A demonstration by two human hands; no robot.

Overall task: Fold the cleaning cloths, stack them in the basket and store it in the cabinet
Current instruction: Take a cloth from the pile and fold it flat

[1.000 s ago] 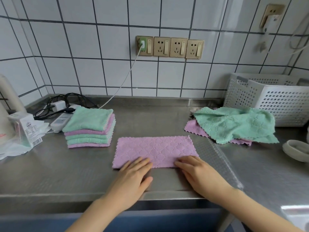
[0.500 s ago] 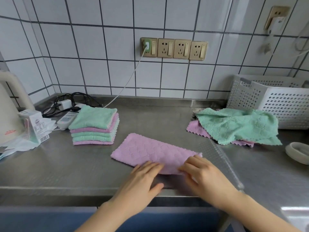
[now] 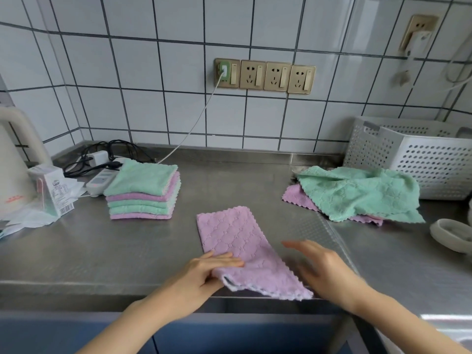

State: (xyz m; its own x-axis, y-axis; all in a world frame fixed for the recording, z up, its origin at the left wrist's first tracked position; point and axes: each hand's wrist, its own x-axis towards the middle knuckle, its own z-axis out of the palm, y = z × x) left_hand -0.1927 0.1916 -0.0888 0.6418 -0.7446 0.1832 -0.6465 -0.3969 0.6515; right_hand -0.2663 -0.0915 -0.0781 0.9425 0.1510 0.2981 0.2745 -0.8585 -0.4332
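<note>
Pink quilted microfibre cloth (image 3: 240, 247) swung from crosswise to lengthwise on steel bench (image 3: 76, 251) | left hand (image 3: 204, 273) pinching near corner | right hand (image 3: 324, 269) lifted off, fingers spread, blurred | next fold pending; white perforated basket (image 3: 421, 162) unfilled.

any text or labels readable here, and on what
None can be read.
Carton: printed label and barcode, too small and blurred.
Kettle: red marking near the base, blurred.
Power strip: no legible marking.
Sockets: no text.
</note>
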